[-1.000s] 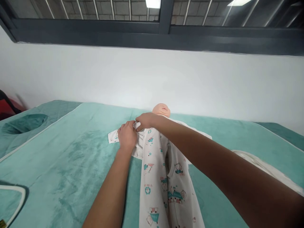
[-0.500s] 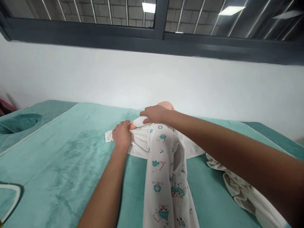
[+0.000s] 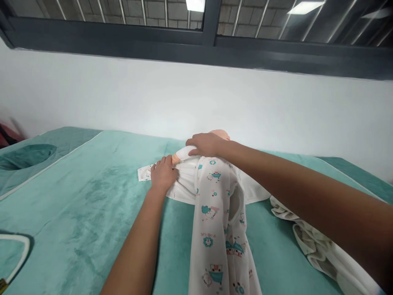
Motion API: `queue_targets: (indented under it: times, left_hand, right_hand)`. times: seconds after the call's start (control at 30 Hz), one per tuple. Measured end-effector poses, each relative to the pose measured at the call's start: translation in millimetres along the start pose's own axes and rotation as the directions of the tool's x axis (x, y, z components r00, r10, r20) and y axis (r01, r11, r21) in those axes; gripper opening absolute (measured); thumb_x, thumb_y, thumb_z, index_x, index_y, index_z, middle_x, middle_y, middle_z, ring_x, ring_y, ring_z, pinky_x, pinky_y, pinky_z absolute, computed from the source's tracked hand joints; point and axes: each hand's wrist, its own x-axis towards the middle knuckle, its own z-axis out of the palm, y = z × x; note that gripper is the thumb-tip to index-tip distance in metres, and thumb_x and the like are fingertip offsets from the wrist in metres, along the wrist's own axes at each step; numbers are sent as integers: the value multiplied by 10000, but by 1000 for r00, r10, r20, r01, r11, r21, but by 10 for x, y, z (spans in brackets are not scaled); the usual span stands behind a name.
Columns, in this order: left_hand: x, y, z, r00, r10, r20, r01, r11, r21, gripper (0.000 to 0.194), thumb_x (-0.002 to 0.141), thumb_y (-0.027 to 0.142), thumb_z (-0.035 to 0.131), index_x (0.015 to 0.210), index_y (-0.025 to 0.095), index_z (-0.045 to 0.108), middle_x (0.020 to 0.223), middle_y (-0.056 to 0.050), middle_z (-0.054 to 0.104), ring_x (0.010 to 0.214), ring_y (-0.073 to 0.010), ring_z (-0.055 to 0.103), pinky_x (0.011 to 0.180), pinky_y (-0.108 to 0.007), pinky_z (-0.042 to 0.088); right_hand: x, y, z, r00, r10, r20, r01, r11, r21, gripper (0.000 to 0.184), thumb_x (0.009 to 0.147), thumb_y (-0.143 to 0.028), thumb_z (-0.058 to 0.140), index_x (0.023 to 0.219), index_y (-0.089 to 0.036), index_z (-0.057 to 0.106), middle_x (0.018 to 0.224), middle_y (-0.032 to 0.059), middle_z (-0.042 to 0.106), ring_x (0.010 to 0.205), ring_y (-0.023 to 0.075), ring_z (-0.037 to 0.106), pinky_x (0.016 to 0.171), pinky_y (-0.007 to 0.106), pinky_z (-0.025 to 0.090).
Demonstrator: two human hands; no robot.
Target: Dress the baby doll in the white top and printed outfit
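A baby doll lies on the teal padded surface, the top of its head (image 3: 220,134) showing beyond my right forearm. Its arm (image 3: 175,159) comes out of a short white sleeve (image 3: 184,153). My left hand (image 3: 163,174) is closed around the doll's lower arm, hiding its hand. At the shoulder, my right hand (image 3: 205,144) is closed on the upper part of the sleeve, with the thumb beneath. A white printed baby garment (image 3: 211,221) drapes from the doll towards me. Its patterned cuff (image 3: 144,173) sticks out left of my left hand.
A crumpled off-white cloth (image 3: 316,246) lies at the right, partly under my right forearm. The teal cover (image 3: 76,205) runs back to a white wall (image 3: 138,94) below a dark window frame (image 3: 123,43). A white curved tube (image 3: 23,243) is at the left edge.
The view has shifted slightly. My left hand has moved a little along the doll's arm towards the sleeve. My right hand stays at the shoulder.
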Motion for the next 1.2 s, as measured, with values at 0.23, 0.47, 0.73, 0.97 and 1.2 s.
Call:
queue_targets:
  times: [0.23,0.47,0.73,0.97,1.2]
  left_hand:
    - [24,-17,21,985,-44,-167,40,999,-25,441,891,302,492,1316,203,433,1162,-119,601,1075,-290,589,838,-393,450]
    - [1,-113,-68,938,-194,-286,212,977,33,246,940,277,420,1139,212,549,1140,-109,586,1072,-300,568,829,-421,460]
    - [7,-254,-32,950,-243,-195,275,948,160,255,938,195,356,1093,159,554,1157,-133,593,1137,-307,532,936,-492,421]
    - [19,-308,32,955,-248,-163,279,938,204,265,936,258,396,1123,148,547,1188,-149,591,1176,-305,510,1001,-521,373]
    - [22,-313,52,956,-254,-145,279,940,195,286,934,293,409,1131,134,541,1202,-164,585,1198,-319,499,1031,-546,343]
  right_hand:
    - [-54,28,60,991,-92,-94,101,991,89,341,909,-477,570,1136,-227,615,1056,43,641,938,191,582,765,281,375]
    - [98,-60,324,986,-151,-75,165,957,238,366,870,-416,558,1220,-309,576,1136,37,648,948,227,617,731,306,434]
    - [126,46,423,998,-57,-20,60,954,293,467,836,-376,571,1300,-324,572,1292,16,639,1109,262,612,897,356,461]
    - [-92,119,416,994,87,-71,-54,924,378,435,892,-441,489,1283,-304,623,1349,3,613,1258,279,541,1059,421,401]
    - [-506,201,567,960,153,-235,13,811,584,419,953,-425,398,1290,-303,616,1416,-11,553,1345,246,455,1146,449,313]
